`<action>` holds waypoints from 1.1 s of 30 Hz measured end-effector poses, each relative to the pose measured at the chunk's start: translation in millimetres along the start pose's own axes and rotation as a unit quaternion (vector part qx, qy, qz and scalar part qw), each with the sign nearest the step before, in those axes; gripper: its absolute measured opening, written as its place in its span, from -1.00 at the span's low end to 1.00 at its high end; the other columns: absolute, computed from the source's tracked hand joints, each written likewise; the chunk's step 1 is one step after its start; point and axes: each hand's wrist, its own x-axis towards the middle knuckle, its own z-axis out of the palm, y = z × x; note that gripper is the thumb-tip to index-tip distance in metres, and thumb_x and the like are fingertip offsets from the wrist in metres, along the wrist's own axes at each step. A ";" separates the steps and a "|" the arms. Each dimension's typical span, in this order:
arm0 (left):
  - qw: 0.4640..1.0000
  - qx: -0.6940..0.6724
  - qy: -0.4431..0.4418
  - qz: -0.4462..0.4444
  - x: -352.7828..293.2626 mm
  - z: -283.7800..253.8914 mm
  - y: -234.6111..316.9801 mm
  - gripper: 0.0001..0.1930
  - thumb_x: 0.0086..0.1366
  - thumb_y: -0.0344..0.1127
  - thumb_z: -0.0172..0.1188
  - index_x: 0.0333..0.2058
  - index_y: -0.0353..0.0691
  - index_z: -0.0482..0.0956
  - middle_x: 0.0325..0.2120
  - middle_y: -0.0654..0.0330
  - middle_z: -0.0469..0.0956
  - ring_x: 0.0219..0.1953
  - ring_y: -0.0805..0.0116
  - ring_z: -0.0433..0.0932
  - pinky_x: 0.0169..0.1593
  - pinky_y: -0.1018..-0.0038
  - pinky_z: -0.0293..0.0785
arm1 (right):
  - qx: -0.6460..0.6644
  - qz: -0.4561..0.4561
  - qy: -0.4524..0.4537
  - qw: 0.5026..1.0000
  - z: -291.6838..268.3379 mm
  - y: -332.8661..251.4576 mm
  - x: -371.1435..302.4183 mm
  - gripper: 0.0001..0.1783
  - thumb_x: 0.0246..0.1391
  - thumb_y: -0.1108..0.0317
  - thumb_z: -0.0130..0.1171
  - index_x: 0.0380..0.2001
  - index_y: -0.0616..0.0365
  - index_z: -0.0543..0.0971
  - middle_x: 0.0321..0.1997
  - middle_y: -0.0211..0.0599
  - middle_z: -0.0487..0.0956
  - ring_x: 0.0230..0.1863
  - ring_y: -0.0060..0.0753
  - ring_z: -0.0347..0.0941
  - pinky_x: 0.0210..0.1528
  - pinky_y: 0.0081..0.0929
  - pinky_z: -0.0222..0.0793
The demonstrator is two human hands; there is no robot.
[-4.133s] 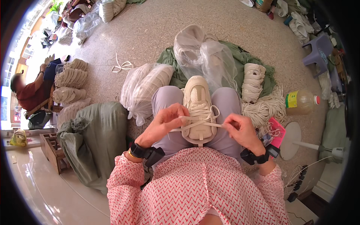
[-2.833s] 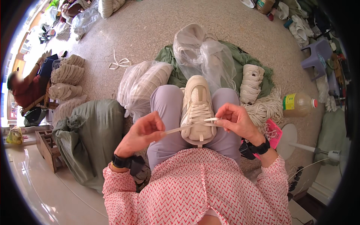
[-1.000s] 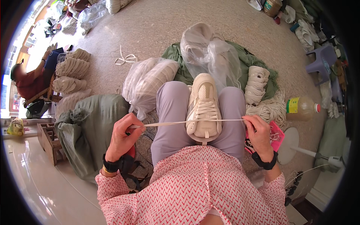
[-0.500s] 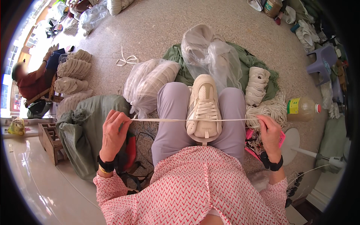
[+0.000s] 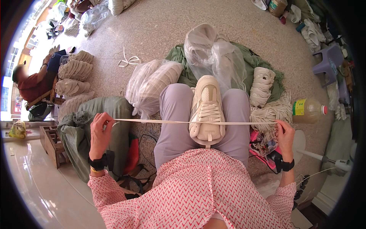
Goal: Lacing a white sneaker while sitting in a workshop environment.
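Note:
A cream sneaker (image 5: 209, 95) rests between my knees, its toe away from me and laces crossing its front. A flat off-white shoelace (image 5: 160, 121) runs sideways across the sneaker near its collar, pulled straight. My left hand (image 5: 100, 133) pinches the lace toward its left end, above the grey-green cloth bundle. On the other side, my right hand (image 5: 286, 140) pinches it toward its right end, near the heap of loose laces (image 5: 272, 114) and a pink-edged container (image 5: 259, 150).
Bagged shoes (image 5: 152, 86) lie beyond my left knee; more in clear plastic (image 5: 213, 53) sit ahead on green cloth. A stack of pale shoe pieces (image 5: 262, 87) and a bottle (image 5: 308, 110) stand right. A purple stool (image 5: 328, 65) is farther right. Another person (image 5: 32, 86) sits far left.
Both hands have moved outward, my left hand to the left and my right hand to the right. A longer stretch of lace now spans between them. The sneaker has stayed in place.

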 end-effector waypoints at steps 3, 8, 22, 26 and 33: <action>1.000 0.014 0.007 -0.011 1.9 -6.2 -8.9 -0.88 0.20 -0.58 0.26 -0.40 -0.31 0.47 -0.52 0.13 0.42 -0.42 0.19 0.43 -0.29 0.30 0.38 | 0.025 0.034 0.001 0.999 2.4 17.2 0.1 -0.83 0.33 0.53 0.15 -0.10 0.27 0.68 -0.33 -0.19 0.64 -0.47 -0.42 0.58 -0.39 -0.48 0.46; 0.999 0.023 0.004 -0.032 4.3 -16.8 -31.1 -0.87 0.22 -0.57 0.28 -0.37 -0.31 0.48 -0.55 0.13 0.41 -0.50 0.28 0.39 -0.37 0.36 0.33 | 0.007 0.008 0.005 1.000 -1.0 30.2 3.5 -0.82 0.33 0.55 0.14 -0.09 0.27 0.68 -0.32 -0.22 0.66 -0.43 -0.45 0.63 -0.38 -0.51 0.51; 0.997 0.018 -0.040 -0.062 8.2 -32.9 -50.7 -0.87 0.20 -0.60 0.25 -0.36 -0.36 0.44 -0.58 0.12 0.41 -0.55 0.31 0.38 -0.40 0.38 0.33 | -0.008 0.077 0.005 0.997 -9.5 72.7 4.0 -0.80 0.27 0.60 0.16 -0.10 0.33 0.69 -0.22 -0.13 0.73 -0.39 -0.41 0.66 -0.33 -0.47 0.57; 0.996 0.023 -0.050 -0.074 11.6 -33.8 -53.1 -0.87 0.18 -0.61 0.24 -0.35 -0.37 0.44 -0.59 0.10 0.42 -0.55 0.29 0.41 -0.39 0.39 0.36 | -0.023 0.079 0.003 0.997 -9.4 86.0 2.5 -0.82 0.25 0.57 0.18 -0.13 0.34 0.69 -0.25 -0.09 0.72 -0.40 -0.38 0.65 -0.31 -0.44 0.54; 0.998 0.033 -0.042 -0.015 24.5 -23.2 -47.9 -0.86 0.17 -0.61 0.24 -0.36 -0.37 0.44 -0.59 0.09 0.42 -0.55 0.27 0.42 -0.40 0.39 0.35 | -0.048 0.057 -0.033 0.997 -1.8 81.4 4.5 -0.86 0.21 0.46 0.23 -0.28 0.36 0.66 -0.45 -0.04 0.65 -0.48 -0.25 0.61 -0.36 -0.34 0.45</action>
